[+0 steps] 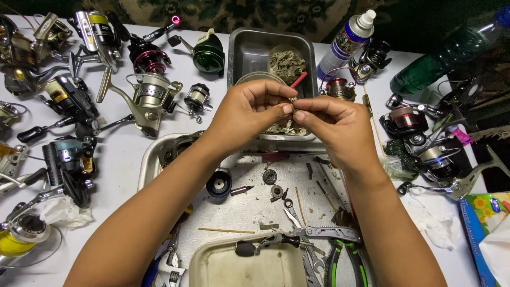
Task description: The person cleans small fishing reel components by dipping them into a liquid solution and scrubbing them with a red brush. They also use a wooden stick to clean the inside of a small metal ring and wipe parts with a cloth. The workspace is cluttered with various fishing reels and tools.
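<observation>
1. Far left of the desk (pixel 122 159): fishing reels lie scattered; a yellow-spooled reel (pixel 18 239) sits at the lower left corner.
2. Silver spinning reel (pixel 149 98) lies left of the grey metal tray (pixel 249 50).
3. Left hand (pixel 247 114): fingers curled, thumb and forefinger pinching a small part (pixel 291 103) over the tray's near edge; the part is too small to identify.
4. Right hand (pixel 340 130): fingertips pressed on the same part, touching the left hand's fingers.
5. Below the hands: black spool (pixel 219 184), small gears, multi-tool pliers (pixel 319 233), cream dish (pixel 249 266).
6. Right: spray can (pixel 345 45), green bottle (pixel 451 53), more reels, tissue box (pixel 486 234)
</observation>
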